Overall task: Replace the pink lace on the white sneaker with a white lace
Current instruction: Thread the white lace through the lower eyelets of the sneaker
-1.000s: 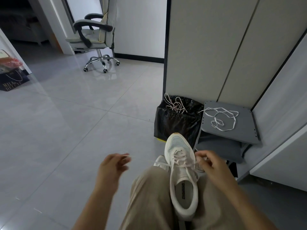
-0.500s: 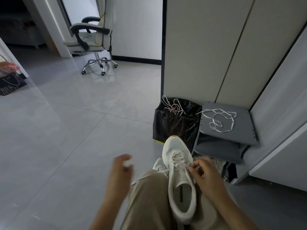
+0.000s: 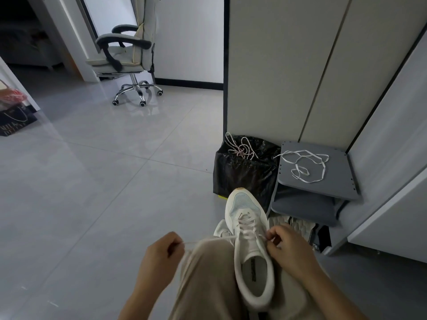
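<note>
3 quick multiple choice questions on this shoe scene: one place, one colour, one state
1. Where does the loose white lace lie? A in a drawer; B on the grey panel; C round a wrist.
2. What colour is the bag under the tangled lace? A white; B red; C black.
3. What is the left hand doing? A pinching the threaded lace drawn sideways from the sneaker; B lying flat; C gripping a tool.
1 B, it sprawls across the panel's top. 2 C, the bag is glossy black. 3 A, its fingers close on the taut strand.
</note>
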{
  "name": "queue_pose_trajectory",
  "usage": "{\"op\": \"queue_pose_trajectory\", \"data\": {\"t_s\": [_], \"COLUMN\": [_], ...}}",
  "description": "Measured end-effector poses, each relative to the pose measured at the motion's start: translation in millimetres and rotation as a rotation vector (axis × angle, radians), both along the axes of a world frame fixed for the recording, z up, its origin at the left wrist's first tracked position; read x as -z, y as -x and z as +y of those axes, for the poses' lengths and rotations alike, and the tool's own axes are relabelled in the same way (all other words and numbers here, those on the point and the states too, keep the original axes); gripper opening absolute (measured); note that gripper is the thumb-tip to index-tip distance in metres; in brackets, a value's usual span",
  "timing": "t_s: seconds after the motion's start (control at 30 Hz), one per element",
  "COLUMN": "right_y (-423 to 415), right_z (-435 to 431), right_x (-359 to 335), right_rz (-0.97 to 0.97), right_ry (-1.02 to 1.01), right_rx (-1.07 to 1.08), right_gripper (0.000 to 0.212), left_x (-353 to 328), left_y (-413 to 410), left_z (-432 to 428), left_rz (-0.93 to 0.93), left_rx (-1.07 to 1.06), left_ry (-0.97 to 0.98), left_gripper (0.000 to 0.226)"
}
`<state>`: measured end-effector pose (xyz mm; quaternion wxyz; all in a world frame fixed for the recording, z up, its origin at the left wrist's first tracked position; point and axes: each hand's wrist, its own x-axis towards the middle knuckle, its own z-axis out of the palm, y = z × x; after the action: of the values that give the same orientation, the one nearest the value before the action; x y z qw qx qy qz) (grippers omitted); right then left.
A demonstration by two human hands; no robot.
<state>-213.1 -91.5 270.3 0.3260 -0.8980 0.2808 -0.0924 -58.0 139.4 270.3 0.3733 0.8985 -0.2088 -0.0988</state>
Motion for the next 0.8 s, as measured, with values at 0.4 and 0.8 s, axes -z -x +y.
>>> {"op": "queue_pose_trajectory", "data": {"t_s": [0.4,0.8], "right_y": [-1.4,4.2], "right_z": [2.7,2.6], "right_x": [5.6,0.8], "right_rz": [-0.061,-0.102], "right_ry": [-0.067,-0.140], "right_rx": [0.007,0.029], "right_gripper": [0.012,0.016], "left_x": [-16.1,0.0], "left_y": [28.5,19.2], "left_z": [-48.8,-39.2], "left_rz": [-0.086,0.027], "left_rx": [0.354,0.323], "left_ry": [-0.148,-0.053], "left_gripper": [0.045,0.023]}}
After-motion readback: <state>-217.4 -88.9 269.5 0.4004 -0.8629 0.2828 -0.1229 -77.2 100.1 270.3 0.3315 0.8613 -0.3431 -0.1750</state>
